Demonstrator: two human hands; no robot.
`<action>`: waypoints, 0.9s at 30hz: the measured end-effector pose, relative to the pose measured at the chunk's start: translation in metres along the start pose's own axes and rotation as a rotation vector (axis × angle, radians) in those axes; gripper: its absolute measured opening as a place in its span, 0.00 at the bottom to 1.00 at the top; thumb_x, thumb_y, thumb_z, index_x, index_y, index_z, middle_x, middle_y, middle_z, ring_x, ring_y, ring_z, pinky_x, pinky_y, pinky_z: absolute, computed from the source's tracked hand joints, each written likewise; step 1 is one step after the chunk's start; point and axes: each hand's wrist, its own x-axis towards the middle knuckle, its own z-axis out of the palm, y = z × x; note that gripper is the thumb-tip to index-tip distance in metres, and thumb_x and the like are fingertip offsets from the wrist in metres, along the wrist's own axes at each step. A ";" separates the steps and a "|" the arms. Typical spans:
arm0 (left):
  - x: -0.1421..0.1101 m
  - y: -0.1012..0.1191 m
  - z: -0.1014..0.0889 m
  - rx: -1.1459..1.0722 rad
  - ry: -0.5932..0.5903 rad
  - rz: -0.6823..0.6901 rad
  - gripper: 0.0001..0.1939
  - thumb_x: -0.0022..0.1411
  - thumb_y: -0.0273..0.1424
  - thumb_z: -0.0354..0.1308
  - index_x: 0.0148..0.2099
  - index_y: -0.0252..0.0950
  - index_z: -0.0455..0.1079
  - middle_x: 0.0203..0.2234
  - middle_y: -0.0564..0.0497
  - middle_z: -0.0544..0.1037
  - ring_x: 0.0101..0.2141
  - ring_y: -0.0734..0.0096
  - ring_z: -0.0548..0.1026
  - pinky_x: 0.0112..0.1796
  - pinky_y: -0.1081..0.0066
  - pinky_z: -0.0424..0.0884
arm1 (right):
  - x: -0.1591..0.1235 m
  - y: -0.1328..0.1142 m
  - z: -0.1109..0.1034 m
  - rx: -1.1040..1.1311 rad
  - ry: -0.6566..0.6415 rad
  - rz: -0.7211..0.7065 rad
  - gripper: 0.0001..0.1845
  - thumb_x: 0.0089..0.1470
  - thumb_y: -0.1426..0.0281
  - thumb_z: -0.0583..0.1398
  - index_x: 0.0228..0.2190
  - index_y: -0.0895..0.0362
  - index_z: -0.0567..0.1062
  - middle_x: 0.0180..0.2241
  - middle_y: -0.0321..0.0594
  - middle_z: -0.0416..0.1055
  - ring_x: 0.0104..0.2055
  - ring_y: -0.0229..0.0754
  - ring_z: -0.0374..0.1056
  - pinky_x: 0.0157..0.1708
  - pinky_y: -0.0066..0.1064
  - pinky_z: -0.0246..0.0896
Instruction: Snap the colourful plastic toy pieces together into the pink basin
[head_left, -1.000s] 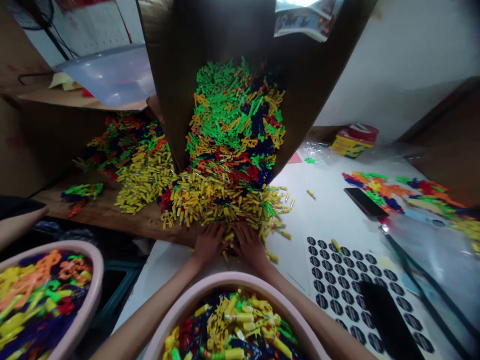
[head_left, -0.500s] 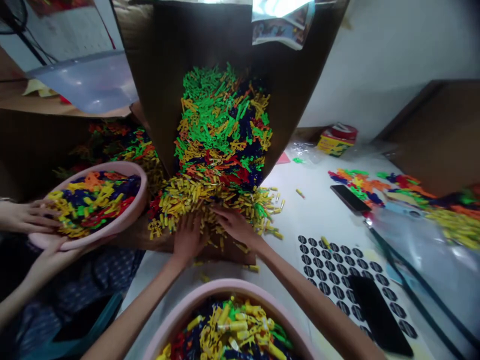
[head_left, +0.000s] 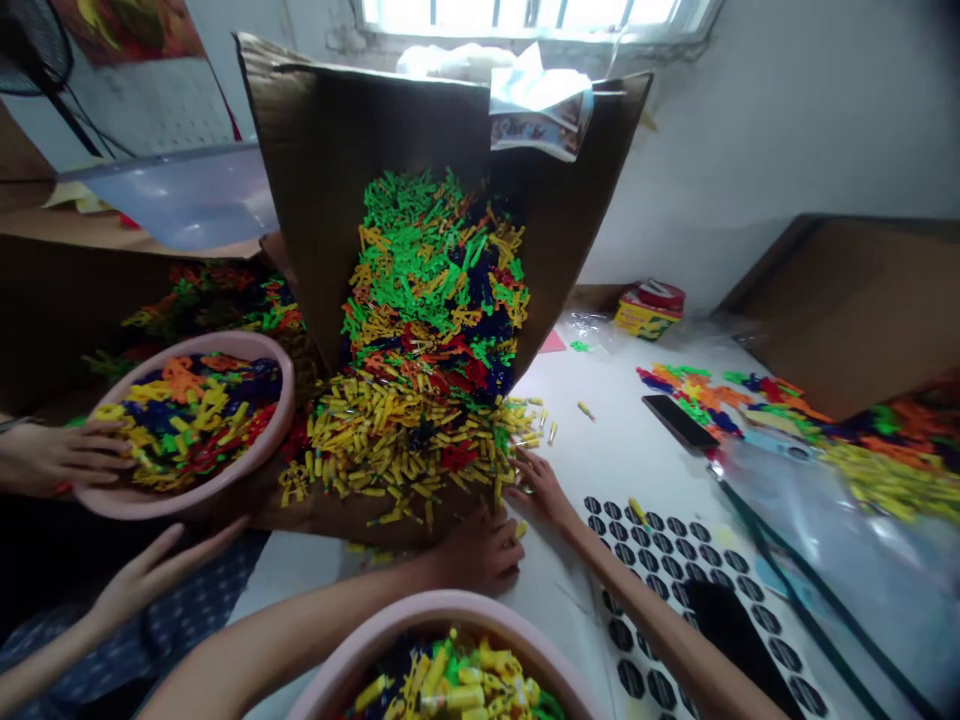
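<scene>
Fingers loosely curled, both hands; left (head_left: 486, 550) between pink basin (head_left: 450, 606) and carton (head_left: 442, 505); right (head_left: 541, 488) beside yellow pieces (head_left: 405, 430)

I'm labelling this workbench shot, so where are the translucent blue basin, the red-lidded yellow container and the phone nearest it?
Translucent blue basin (head_left: 199, 200): head view, outer side wall.
Red-lidded yellow container (head_left: 643, 320): head view, yellow side.
Phone (head_left: 679, 422): head view, mid-screen.
</scene>
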 end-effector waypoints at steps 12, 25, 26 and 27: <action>-0.043 -0.019 0.014 0.012 -0.187 -0.061 0.22 0.70 0.38 0.44 0.64 0.58 0.61 0.62 0.54 0.66 0.62 0.56 0.60 0.58 0.55 0.54 | 0.033 -0.082 0.056 0.058 0.130 -0.012 0.18 0.61 0.61 0.57 0.51 0.52 0.73 0.50 0.46 0.72 0.54 0.53 0.63 0.54 0.46 0.58; -0.080 -0.034 0.000 -0.102 0.078 -0.319 0.21 0.66 0.27 0.50 0.57 0.53 0.70 0.56 0.50 0.74 0.56 0.57 0.72 0.53 0.61 0.69 | 0.061 -0.126 0.050 -0.304 -0.223 -0.296 0.24 0.58 0.68 0.60 0.56 0.54 0.70 0.56 0.50 0.67 0.59 0.56 0.58 0.62 0.49 0.47; -0.083 -0.034 -0.001 -0.138 0.111 -0.368 0.19 0.67 0.29 0.50 0.56 0.52 0.70 0.56 0.49 0.74 0.56 0.55 0.72 0.53 0.59 0.69 | 0.061 -0.128 0.047 -0.185 -0.195 -0.251 0.21 0.58 0.69 0.60 0.54 0.54 0.73 0.54 0.49 0.69 0.59 0.55 0.59 0.62 0.48 0.47; -0.085 -0.035 -0.003 -0.164 0.137 -0.400 0.18 0.68 0.31 0.49 0.56 0.51 0.71 0.56 0.48 0.74 0.56 0.53 0.72 0.53 0.57 0.69 | 0.061 -0.129 0.043 -0.018 -0.148 -0.173 0.18 0.57 0.68 0.60 0.50 0.54 0.76 0.52 0.49 0.71 0.58 0.55 0.60 0.61 0.48 0.49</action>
